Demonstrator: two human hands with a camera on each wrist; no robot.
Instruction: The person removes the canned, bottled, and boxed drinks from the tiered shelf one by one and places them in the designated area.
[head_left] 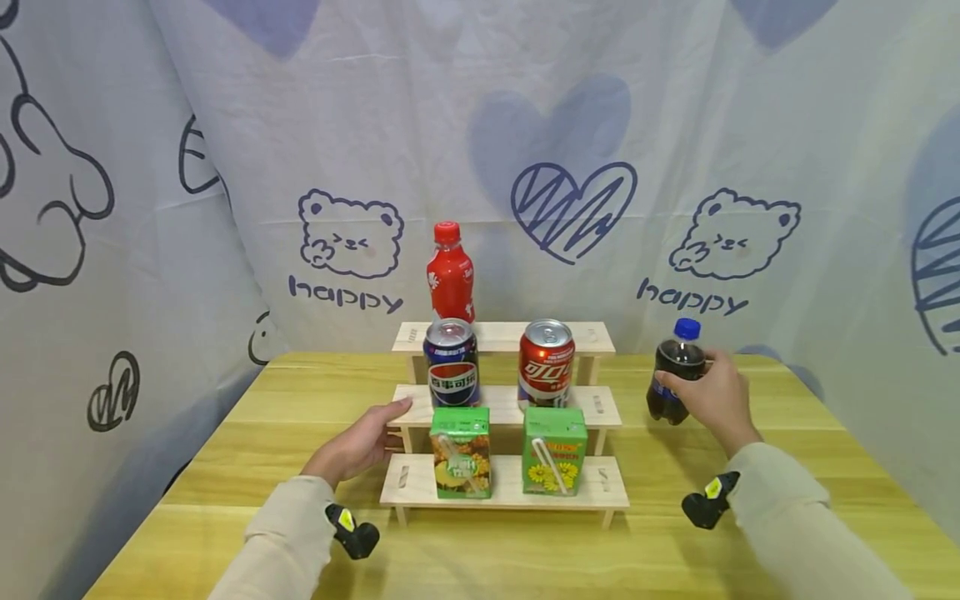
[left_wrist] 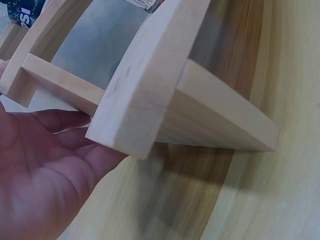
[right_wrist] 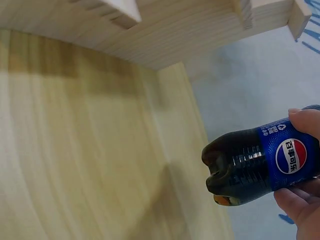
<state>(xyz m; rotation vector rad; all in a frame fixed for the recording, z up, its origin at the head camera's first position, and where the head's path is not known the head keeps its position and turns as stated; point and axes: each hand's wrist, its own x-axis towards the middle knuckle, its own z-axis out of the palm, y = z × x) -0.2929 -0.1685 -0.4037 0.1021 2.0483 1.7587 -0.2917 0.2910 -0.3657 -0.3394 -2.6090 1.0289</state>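
My right hand (head_left: pixel 718 402) grips a small Pepsi bottle (head_left: pixel 679 360) with dark cola and a blue cap, to the right of a three-tier wooden rack (head_left: pixel 501 337). In the right wrist view the bottle (right_wrist: pixel 240 162) lies between thumb and fingers, its base turned toward the rack. At the rack's left side, my left hand (head_left: pixel 362 443) holds the end of the middle tier, thumb on top. The left wrist view has its fingers (left_wrist: pixel 65 120) reaching behind the wooden supports. A red bottle (head_left: pixel 451 283) stands alone on the top tier, left of centre.
On the middle tier are a blue Pepsi can (head_left: pixel 452 367) and a red Coca-Cola can (head_left: pixel 547 362). Two green juice cartons, one with pineapple pictures (head_left: pixel 461 454) and one with yellow flowers (head_left: pixel 555 452), stand on the bottom tier. A printed curtain (head_left: pixel 450 125) hangs behind the wooden table (head_left: pixel 225 475).
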